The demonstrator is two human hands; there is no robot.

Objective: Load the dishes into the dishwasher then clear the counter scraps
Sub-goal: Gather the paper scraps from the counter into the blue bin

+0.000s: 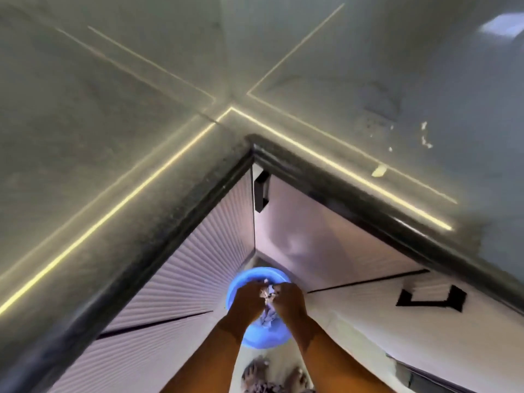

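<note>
We hold both hands together over a blue bowl [259, 333] that sits low, below the inner corner of the counter [113, 114], in front of the ribbed cabinet fronts [192, 268]. The left hand [248, 300] and the right hand [290, 300] are curled toward each other, and between them they pinch a crumpled wad [268, 299] of pale, bluish material that looks like scraps or a wet cloth; we cannot tell which. The fingertips are hidden behind the wad, so how firmly each hand grips cannot be read. On the counter, to the right, white scraps [425, 139] and a single pale flake [379, 170] lie near the dark front edge [354, 188]; this part of the task is, in our judgement, not yet finished. The dishwasher is not in view, so we cannot judge the loading. Risks from here are as follows. If either hand loosens off-centre, part of the wad may fall past the rim of the bowl onto the floor near the feet [273, 377], which are just beside it. If the wad is wet, wringing it may spatter the cabinet fronts. The flake lies close to the counter edge, so a careless sweep may push it over the edge and miss the bowl. The bowl seems light and may tip if pressed on one side.
</note>
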